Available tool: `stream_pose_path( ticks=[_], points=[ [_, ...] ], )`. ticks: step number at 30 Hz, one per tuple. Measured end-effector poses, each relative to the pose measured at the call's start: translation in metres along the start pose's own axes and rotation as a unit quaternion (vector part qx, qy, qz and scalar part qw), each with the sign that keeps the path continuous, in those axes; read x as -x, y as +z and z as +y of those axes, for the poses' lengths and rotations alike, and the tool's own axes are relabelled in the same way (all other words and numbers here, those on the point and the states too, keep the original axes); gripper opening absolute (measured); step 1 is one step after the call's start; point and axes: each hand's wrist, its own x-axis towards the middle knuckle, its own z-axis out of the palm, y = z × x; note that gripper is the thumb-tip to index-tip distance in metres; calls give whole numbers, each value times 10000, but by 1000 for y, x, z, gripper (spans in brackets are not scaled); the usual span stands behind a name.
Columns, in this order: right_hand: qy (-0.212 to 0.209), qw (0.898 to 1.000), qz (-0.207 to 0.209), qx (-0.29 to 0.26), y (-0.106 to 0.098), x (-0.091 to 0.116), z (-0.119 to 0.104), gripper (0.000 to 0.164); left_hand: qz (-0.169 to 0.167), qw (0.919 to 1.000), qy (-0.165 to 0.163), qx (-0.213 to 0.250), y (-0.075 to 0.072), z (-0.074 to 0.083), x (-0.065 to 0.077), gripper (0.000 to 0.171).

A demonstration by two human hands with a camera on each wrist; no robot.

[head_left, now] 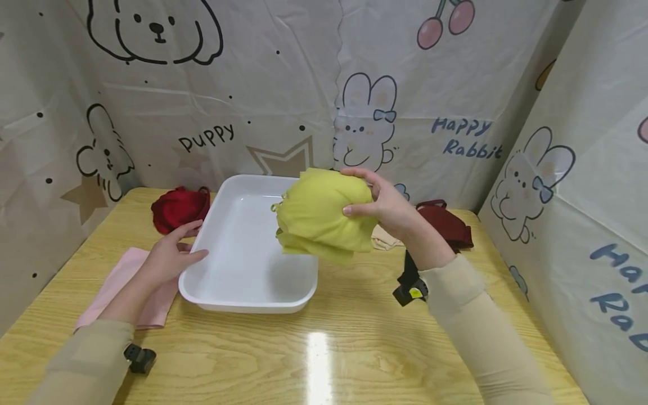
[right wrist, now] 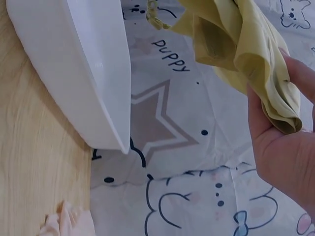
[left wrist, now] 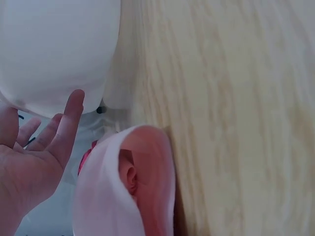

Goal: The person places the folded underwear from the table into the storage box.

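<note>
My right hand (head_left: 387,205) holds up a soft yellow-green garment (head_left: 324,216), with the thumb on its near face and fingers over its top. Folded layers and a thin twisted strap show on the garment (right wrist: 256,64) in the right wrist view. It hangs above the right side of a white rectangular tray (head_left: 243,306). At the tray's left rim, my left hand (head_left: 169,256) has its fingers fairly straight, by the outer wall. The left hand (left wrist: 39,157) appears beside the tray edge (left wrist: 54,73) in the left wrist view.
A red garment (head_left: 179,209) lies left of the tray, and a folded pink cloth (head_left: 113,287) lies beneath the left forearm. Behind the right arm are a dark red garment (head_left: 445,225) and a beige cloth (head_left: 386,238). A printed curtain (head_left: 283,84) encloses the wooden table (head_left: 243,360).
</note>
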Motion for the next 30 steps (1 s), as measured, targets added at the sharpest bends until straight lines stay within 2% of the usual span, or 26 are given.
stream_pose_path(
  ticks=[16,24,30],
  points=[
    [-118,9979,-283,-574,48,-22,27,71,177,9992,134,320,4,-10,-13,77],
    [-1,9959,-345,-840,68,-33,46,70,-10,9976,155,668,3,-10,-13,74],
    [153,9944,-443,-947,80,-41,65,70,-150,9976,37,677,3,-9,-12,74]
  ],
)
